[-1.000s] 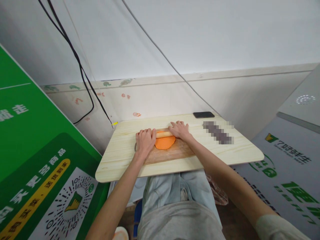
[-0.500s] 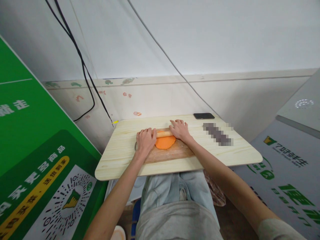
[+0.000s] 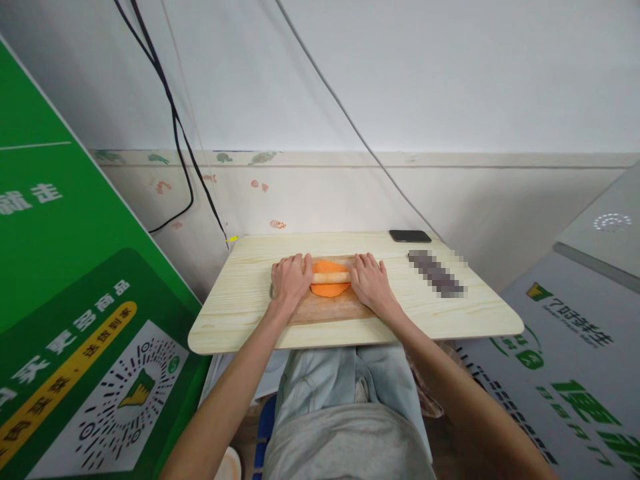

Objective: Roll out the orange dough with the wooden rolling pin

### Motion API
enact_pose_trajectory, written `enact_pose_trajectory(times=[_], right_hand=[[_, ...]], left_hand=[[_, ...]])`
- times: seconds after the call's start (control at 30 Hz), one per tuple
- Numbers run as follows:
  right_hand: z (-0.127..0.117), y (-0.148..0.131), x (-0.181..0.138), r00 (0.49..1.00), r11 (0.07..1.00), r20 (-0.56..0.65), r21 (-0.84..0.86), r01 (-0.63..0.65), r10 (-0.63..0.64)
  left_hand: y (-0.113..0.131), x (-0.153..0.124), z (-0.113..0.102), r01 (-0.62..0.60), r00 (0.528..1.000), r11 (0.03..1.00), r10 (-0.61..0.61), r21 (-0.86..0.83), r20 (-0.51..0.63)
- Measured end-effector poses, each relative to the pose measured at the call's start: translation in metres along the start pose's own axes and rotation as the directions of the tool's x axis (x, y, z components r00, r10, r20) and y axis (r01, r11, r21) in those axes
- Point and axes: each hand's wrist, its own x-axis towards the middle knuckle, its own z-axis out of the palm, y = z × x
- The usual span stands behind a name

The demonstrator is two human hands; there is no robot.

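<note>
A flat round of orange dough point(image 3: 330, 290) lies on a wooden board point(image 3: 330, 310). Across the middle of the dough rests a pale wooden rolling pin point(image 3: 331, 277), with orange showing on both its far and near sides. My left hand point(image 3: 292, 280) is closed over the pin's left end. At its right end my right hand point(image 3: 371, 279) grips the pin, fingers curled over the top. Both hands hide the ends of the pin. Part of a ring or metal handle point(image 3: 271, 291) peeks out left of my left hand.
The board sits on a light wood-grain table point(image 3: 240, 280) against a white wall. A black phone point(image 3: 410, 236) lies at the back right, with a blurred-out dark item point(image 3: 436, 273) in front of it. Green signage point(image 3: 115, 267) flanks the left side, a grey printed panel point(image 3: 560, 333) the right.
The rolling pin has come nearer to me, from the dough's far edge to its middle. My right hand has drawn back with it and wrapped more closely over the pin.
</note>
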Motion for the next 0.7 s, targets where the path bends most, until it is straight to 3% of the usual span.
enact_pose_trajectory(times=[0.43,0.53,0.7], right_hand=[[-0.007,-0.003,0.064,0.978,0.994,0.191,0.047,-0.1,0.09],[-0.007,-0.002,0.06,0.982,0.994,0.17,0.056,-0.095,0.084],[-0.008,-0.004,0.027,0.997,0.998,0.063,0.029,-0.05,0.048]], left_hand=[[-0.002,0.003,0.004,-0.013,1.0,1.0,0.013,0.005,0.001],[-0.002,0.002,0.003,-0.01,1.0,1.0,0.01,0.002,-0.001],[-0.002,0.002,0.002,0.003,1.0,1.0,-0.003,-0.013,0.005]])
